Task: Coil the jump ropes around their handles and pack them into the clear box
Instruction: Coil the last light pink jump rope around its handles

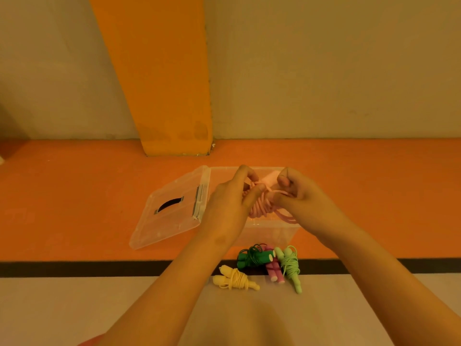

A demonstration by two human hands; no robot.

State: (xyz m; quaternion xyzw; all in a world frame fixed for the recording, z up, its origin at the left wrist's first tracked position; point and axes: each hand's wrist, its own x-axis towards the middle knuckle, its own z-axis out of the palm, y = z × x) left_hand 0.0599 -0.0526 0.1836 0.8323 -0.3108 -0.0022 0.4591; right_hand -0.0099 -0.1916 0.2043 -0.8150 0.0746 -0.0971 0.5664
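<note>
Both hands are raised over the clear box, working a pink jump rope. My left hand grips the coiled bundle around its handles. My right hand pinches a loose strand of the same rope, and a loop hangs below it. On the floor in front of the box lie coiled ropes: a yellow one, a dark green one, a magenta one and a light green one.
The box's clear lid, with a dark handle slot, hangs open to the left on the orange floor. A black stripe divides orange floor from pale floor. An orange pillar and the wall stand behind.
</note>
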